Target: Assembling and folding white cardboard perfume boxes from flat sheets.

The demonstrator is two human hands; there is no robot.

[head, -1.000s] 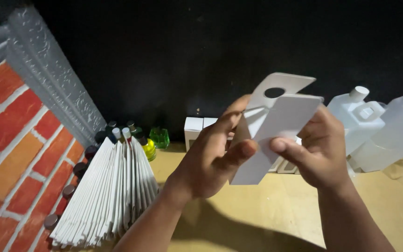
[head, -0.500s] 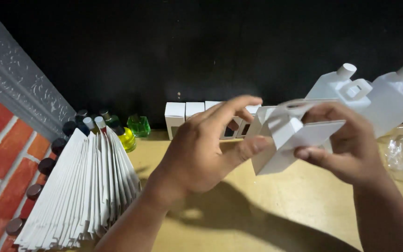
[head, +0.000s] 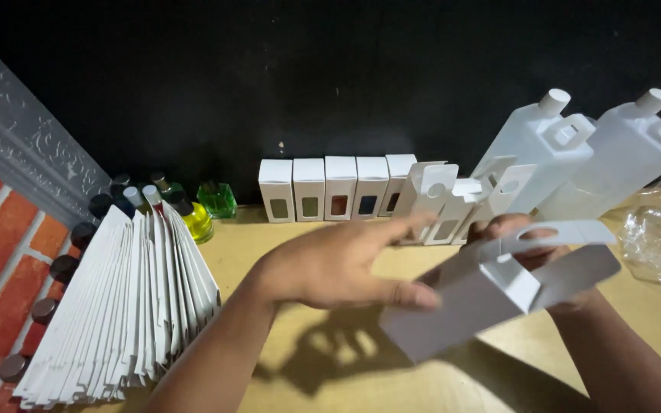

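- White half-folded cardboard carton (head: 491,302) sits lower right of centre, above the wooden desk (head: 330,382).
- Right hand (head: 533,256) is clamped on its far side.
- Left hand (head: 338,264), fingers spread flat, touches its near end.
- Stack of flat white cartons (head: 116,306) fans out lower left.

1. A half-folded white carton (head: 491,302) with a round hang hole lay in the right hand (head: 533,256), the left hand's (head: 330,264) fingertips touching its near end.
2. Beyond the grip, a row of small white window boxes (head: 338,188) stood against the black wall.
3. Behind the held carton, open white cartons (head: 460,200) leaned together.
4. Well left of the grip, a fanned stack of flat white carton blanks (head: 116,298) stood on edge.
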